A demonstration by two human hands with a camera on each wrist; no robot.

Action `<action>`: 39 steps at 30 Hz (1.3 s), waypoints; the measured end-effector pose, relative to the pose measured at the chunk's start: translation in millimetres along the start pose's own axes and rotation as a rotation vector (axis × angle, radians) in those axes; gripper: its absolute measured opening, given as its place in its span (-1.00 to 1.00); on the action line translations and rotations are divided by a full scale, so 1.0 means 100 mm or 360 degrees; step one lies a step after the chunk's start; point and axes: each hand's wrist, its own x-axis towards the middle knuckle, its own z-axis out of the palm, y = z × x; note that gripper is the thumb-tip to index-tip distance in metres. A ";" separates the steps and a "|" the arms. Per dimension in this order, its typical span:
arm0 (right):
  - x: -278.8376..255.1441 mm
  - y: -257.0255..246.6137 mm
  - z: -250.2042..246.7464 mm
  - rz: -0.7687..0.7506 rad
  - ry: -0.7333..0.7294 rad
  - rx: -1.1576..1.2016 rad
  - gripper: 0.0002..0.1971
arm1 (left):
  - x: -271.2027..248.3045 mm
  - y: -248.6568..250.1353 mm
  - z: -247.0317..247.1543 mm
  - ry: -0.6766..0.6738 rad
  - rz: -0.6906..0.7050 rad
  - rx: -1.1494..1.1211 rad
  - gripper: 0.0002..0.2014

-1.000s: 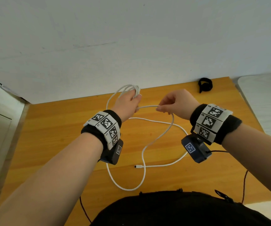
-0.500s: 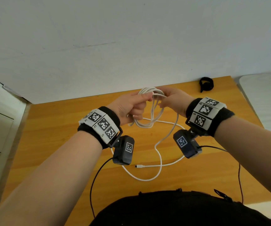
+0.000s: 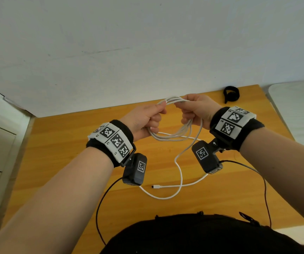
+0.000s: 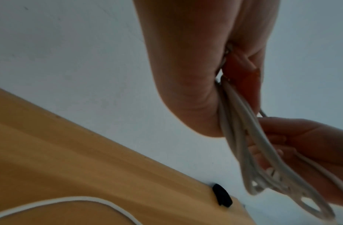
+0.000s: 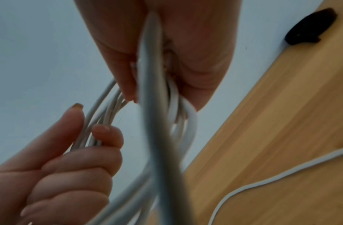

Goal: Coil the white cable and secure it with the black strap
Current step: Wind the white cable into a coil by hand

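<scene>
We grip the coiled cable (image 3: pixel 173 132) between our left hand (image 3: pixel 144 121) and right hand (image 3: pixel 197 110) above the bench (image 3: pixel 65 162), its tail trailing down, the strap (image 3: pixel 231 93) lying apart by the wall.

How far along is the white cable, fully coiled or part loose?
Part loose. Both the left hand and right hand grip a bundle of the white cable, but a tail and its plug lie on the table.

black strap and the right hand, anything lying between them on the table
Nothing: in the head view only bare wooden table separates the black strap from the right hand, which grips the white cable.
</scene>
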 end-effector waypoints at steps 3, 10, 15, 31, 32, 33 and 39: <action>0.03 -0.03 0.00 -0.0036 0.0114 0.0064 -0.79 | 0.01 0.02 0.05 0.0000 0.0009 -0.0022 -0.81; 0.01 -0.01 -0.01 -0.0015 0.0125 -0.0010 -0.92 | 0.03 0.05 0.10 0.0061 0.0094 0.0089 -0.79; -0.06 0.09 -0.06 0.0010 0.0061 -0.0195 -0.78 | 0.05 0.05 0.02 0.0176 0.0105 -0.0042 -0.74; -0.09 0.22 -0.10 0.0067 0.0436 -0.0096 -0.80 | 0.03 0.10 -0.12 0.0242 -0.0049 -0.0386 -0.65; -0.09 0.24 -0.08 0.0106 0.0420 -0.0180 -0.80 | 0.02 0.12 -0.12 0.0232 -0.0031 -0.0471 -0.65; -0.09 0.26 -0.06 0.0143 0.0389 -0.0254 -0.79 | 0.02 0.14 -0.12 0.0228 -0.0011 -0.0566 -0.64; -0.15 0.45 0.16 0.0302 0.0019 -0.0532 -0.88 | 0.06 0.23 -0.10 0.0252 0.0094 -0.0982 -0.63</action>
